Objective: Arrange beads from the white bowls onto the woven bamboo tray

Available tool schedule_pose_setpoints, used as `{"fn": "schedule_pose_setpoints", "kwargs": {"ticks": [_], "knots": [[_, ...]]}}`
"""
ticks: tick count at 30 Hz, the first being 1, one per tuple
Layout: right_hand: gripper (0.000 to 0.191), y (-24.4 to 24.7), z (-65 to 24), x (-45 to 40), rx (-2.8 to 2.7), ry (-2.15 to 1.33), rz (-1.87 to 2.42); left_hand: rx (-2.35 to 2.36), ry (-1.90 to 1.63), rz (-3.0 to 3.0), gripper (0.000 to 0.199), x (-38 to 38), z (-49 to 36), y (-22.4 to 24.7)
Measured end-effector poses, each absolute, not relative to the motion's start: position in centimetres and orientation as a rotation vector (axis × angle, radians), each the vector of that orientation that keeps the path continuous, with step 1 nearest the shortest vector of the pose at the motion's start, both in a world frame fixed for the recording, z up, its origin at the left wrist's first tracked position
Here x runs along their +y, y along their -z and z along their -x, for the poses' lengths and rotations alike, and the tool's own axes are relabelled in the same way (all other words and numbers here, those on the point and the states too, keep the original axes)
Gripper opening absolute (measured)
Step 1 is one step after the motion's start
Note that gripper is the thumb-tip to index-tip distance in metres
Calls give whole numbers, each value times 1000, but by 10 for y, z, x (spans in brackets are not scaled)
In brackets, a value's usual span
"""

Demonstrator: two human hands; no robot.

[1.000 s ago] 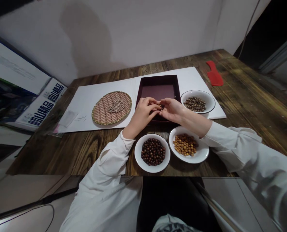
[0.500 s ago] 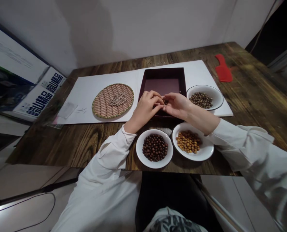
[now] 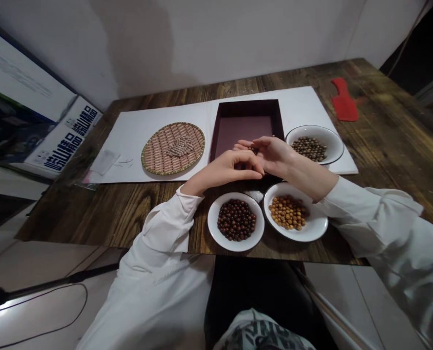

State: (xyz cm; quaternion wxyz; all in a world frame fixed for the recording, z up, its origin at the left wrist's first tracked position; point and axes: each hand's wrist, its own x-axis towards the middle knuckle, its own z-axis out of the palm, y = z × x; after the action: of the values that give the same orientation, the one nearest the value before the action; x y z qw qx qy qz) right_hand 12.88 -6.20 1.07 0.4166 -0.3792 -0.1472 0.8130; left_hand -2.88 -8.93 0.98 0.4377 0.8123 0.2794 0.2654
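My left hand (image 3: 231, 167) and my right hand (image 3: 272, 155) meet above the front of an open dark maroon box (image 3: 243, 109). The right fingers reach left across the curled left fingers. A small dark bead (image 3: 254, 150) shows between the right fingers, partly hidden. The left hand shows nothing clearly held. Nearest the hands are a white bowl of dark brown beads (image 3: 211, 221), a white bowl of golden beads (image 3: 296, 237), and a white bowl of olive-brown beads (image 3: 333, 143).
A round woven tray (image 3: 142, 155) holds rows of pink cylinders and a pile of pale beads (image 3: 180, 146). White paper (image 3: 129, 143) lies under it on the wooden table (image 3: 92, 218). A red paddle-shaped object (image 3: 343, 101) lies at far right; printed cartons (image 3: 70, 141) stand left.
The hands have moved slightly right and now overlap more, with the left fingers curled under the right. The whole view has shifted a little, with the table sitting lower and further left.
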Motion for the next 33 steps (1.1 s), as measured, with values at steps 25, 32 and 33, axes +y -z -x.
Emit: {"fn": "schedule_pose_setpoints", "kwargs": {"ticks": [25, 32, 33], "knots": [[29, 0, -132, -58, -353, -2054, 905, 422, -344, -1803, 12, -86, 38, -20], [29, 1, -133, -58, -353, -2042, 907, 446, -298, -1839, 11, -89, 36, -23], [29, 3, -134, -57, -360, -2042, 900, 437, -292, -1839, 11, -89, 36, -23]]}}
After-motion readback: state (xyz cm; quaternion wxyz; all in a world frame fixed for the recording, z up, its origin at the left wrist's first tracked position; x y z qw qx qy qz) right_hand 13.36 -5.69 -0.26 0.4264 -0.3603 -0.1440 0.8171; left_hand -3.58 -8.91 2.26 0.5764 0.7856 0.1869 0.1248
